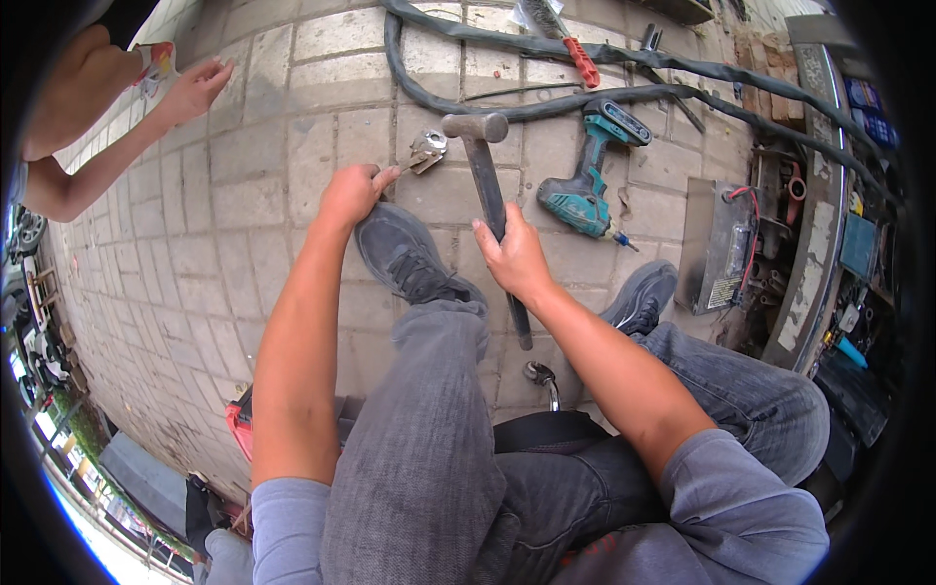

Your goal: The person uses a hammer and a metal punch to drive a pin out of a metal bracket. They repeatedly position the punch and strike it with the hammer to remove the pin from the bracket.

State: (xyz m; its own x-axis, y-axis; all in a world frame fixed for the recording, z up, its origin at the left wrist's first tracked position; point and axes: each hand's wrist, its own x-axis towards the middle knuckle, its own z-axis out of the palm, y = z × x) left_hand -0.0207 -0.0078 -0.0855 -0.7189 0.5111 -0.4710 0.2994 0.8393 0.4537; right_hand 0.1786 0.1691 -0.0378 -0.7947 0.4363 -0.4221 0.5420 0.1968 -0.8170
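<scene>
My left hand is closed on a silver metal piece, its jointed end beyond my fingers, just above the toe of my left shoe. My right hand grips the dark handle of a hammer, held head upward between my shoes. A teal cordless drill lies on the paving to the right of the hammer. Below the hammer is a chrome wrench.
Black hoses cross the top beside a red-handled tool. A metal case with red wire and a tool-filled rail stand at right. Another person's hand is at upper left. A red-edged container sits behind my left arm.
</scene>
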